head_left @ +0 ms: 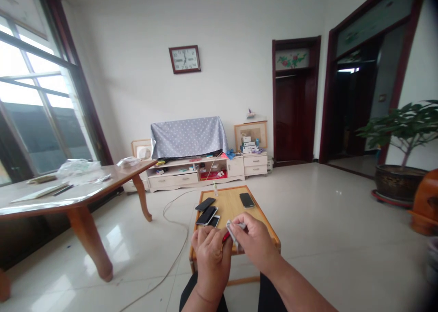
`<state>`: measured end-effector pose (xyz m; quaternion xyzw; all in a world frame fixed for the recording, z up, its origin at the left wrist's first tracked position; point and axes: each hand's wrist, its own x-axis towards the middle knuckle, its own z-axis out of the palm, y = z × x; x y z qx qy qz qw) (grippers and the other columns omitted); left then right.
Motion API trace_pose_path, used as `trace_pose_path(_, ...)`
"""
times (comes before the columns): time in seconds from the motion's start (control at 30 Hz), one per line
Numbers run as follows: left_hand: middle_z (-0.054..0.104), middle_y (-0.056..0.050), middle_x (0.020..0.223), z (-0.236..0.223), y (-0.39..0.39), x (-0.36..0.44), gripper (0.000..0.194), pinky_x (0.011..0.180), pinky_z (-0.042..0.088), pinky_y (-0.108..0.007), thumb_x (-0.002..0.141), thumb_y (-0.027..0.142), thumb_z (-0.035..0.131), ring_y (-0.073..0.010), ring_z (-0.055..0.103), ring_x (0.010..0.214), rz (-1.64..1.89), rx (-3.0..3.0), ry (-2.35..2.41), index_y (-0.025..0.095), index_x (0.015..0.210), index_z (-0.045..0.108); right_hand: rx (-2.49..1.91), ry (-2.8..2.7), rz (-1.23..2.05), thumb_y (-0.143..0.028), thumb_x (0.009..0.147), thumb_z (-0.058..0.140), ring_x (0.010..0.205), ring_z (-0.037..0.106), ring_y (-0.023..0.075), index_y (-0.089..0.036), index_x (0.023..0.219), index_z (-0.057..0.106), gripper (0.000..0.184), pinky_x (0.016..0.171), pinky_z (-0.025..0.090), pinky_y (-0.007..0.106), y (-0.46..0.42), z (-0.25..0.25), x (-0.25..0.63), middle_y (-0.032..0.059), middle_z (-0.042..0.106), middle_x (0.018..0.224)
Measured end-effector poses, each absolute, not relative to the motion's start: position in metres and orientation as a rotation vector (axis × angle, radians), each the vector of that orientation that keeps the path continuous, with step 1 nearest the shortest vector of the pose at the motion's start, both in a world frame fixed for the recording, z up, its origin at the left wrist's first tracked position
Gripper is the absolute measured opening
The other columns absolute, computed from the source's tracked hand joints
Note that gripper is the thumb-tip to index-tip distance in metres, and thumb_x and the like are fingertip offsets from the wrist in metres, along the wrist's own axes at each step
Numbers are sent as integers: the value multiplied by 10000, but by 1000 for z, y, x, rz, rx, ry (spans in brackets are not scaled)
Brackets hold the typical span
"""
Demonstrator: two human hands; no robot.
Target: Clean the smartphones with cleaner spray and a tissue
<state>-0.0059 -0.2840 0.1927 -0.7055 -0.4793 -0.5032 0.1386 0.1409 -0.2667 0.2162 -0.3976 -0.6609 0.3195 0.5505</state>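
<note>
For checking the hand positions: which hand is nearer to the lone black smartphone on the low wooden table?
Right. The right hand is just in front of the black smartphone; the left hand is farther, front-left of it.

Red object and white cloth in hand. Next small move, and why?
Probably wipe the white cloth along the red object: the left hand grips the object, and the right hand pinches the cloth right beside it, both above the low wooden table.
</note>
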Motion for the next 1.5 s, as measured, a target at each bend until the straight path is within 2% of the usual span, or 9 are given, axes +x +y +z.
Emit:
trace_pose_path(0.1, 699, -10, 829, 197, -288, -6, 129, 880, 350, -398, 911, 243, 629, -208, 564, 899, -1426, -2056, -1392, 299, 991, 713, -1026, -1522, 753, -447, 897, 623, 550, 476, 126, -195, 824, 645, 264, 515, 389, 232, -263, 216, 141, -23, 562, 624)
trace_pose_path(0.27, 641, -20, 714, 194, -291, -8, 237, 853, 359, -400, 914, 140, 521, -208, 556, 851, -1395, -2032, -1427, 244, 752, 659, -930, -1589, 864, -488, 893, 617, 529, 496, 144, -208, 831, 649, 288, 493, 405, 248, -269, 214, 133, -8, 579, 615)
trace_pose_path(0.47, 694, -5, 818, 199, -295, -7, 105, 915, 332, -437, 920, 263, 625, -217, 556, 913, -1397, -2058, -1481, 306, 971, 707, -1039, -1513, 727, -520, 882, 611, 516, 489, 141, -200, 821, 658, 330, 497, 395, 252, -260, 213, 142, -10, 582, 598)
trace_pose_path(0.63, 633, -26, 717, 197, -294, -7, 262, 887, 344, -437, 950, 194, 506, -218, 538, 865, -1384, -2038, -1496, 236, 726, 636, -970, -1607, 801, -517, 901, 598, 545, 519, 153, -208, 875, 667, 318, 507, 419, 255, -268, 209, 133, -2, 610, 650)
trace_pose_path(0.8, 682, -13, 786, 200, -298, -7, 102, 910, 346, -441, 928, 264, 608, -220, 564, 893, -1380, -2071, -1479, 298, 943, 703, -1022, -1561, 652, -523, 907, 599, 550, 524, 158, -210, 848, 674, 326, 526, 408, 265, -264, 210, 139, 1, 619, 645)
trace_pose_path(1.03, 639, -23, 710, 198, -293, -5, 241, 859, 371, -419, 935, 200, 534, -208, 547, 832, -1352, -2095, -1466, 236, 714, 622, -960, -1652, 554, -451, 939, 588, 741, 642, 211, -237, 901, 680, 236, 687, 484, 301, -269, 203, 132, 43, 706, 823)
trace_pose_path(1.2, 702, -13, 804, 202, -292, -9, 89, 868, 376, -412, 917, 292, 630, -209, 586, 869, -1366, -2174, -1457, 294, 925, 719, -976, -1650, 446, -427, 959, 558, 749, 635, 213, -231, 903, 707, 253, 694, 495, 317, -258, 201, 147, 58, 693, 844)
trace_pose_path(1.37, 691, -11, 798, 205, -284, -13, 113, 851, 392, -388, 908, 360, 646, -209, 599, 873, -1411, -2223, -1533, 291, 910, 736, -880, -1910, 238, -248, 948, 551, 1018, 619, 237, -268, 1079, 726, 219, 890, 490, 355, -261, 214, 167, 75, 683, 1088)
trace_pose_path(1.5, 698, -13, 827, 207, -274, -17, 153, 872, 398, -396, 912, 406, 635, -209, 607, 883, -1352, -2359, -1520, 296, 904, 742, -920, -2051, 223, -160, 903, 590, 1029, 600, 233, -274, 1146, 710, 294, 914, 469, 354, -263, 223, 175, 55, 706, 1078)
